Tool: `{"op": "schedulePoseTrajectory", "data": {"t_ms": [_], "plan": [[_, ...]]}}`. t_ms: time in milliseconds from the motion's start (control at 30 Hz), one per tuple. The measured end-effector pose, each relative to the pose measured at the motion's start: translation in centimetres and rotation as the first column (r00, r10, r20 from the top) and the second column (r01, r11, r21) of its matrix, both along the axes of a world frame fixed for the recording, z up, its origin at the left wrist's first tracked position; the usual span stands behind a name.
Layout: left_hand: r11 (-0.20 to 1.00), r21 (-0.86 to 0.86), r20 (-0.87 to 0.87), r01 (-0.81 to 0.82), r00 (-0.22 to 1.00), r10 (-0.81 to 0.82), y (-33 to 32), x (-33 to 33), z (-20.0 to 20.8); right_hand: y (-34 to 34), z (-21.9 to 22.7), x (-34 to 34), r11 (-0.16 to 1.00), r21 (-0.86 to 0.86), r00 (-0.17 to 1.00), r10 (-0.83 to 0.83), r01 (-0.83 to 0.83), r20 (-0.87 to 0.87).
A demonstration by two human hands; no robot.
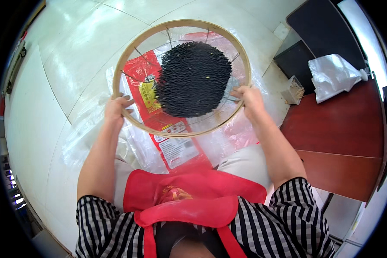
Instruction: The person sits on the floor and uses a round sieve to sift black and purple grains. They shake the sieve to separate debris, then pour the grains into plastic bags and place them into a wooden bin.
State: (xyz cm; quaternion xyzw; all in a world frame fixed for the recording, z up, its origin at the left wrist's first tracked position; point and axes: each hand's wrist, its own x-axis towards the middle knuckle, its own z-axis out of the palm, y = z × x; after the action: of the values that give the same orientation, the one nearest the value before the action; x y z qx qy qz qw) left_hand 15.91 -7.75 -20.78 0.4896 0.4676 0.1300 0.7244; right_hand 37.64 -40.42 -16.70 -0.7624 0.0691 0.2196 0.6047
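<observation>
Together, a person's left grip (117, 108) and right grip (249, 98) clasp opposite sides of a round, wooden-rimmed sieve (180, 23), both wrapped around its edge. Small black beans (193, 79), dotted with a few pale bits (208, 77), lie massed within it. Below the sieve are a red package (178, 150) and clear plastic sheeting (86, 133) over a pale tiled floor (64, 69), while at right a silvery bag (333, 77) rests on a reddish-brown tabletop (335, 129)
</observation>
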Motion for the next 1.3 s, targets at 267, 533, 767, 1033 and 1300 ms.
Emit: {"op": "schedulePoseTrajectory", "data": {"t_ms": [267,533,767,1033,1300], "plan": [[0.963,0.242,0.074,0.115,0.988,-0.136,-4.1,3.1,3.6,-4.0,0.1,4.3,0.990,0.139,1.000,-0.019,0.018,0.003],[0.925,0.360,0.008,0.122,0.991,-0.134,-5.2,1.1,0.9,-3.5,-1.3,4.7,0.967,0.216,0.990,-0.137,0.137,-0.016],[0.966,0.260,0.059,-0.007,0.998,-0.009,1.7,-1.4,4.3,-0.5,-1.9,2.1,0.974,0.010,0.966,0.224,-0.227,0.128],[0.940,0.341,0.047,0.012,0.998,-0.030,1.7,-0.6,5.1,0.5,-1.5,2.0,0.965,0.214,0.988,0.154,-0.151,0.005],[0.758,0.651,0.068,0.052,0.990,-0.127,-4.8,3.3,3.1,-4.8,-0.3,4.9,0.969,0.241,0.999,-0.046,0.051,-0.028]]}}
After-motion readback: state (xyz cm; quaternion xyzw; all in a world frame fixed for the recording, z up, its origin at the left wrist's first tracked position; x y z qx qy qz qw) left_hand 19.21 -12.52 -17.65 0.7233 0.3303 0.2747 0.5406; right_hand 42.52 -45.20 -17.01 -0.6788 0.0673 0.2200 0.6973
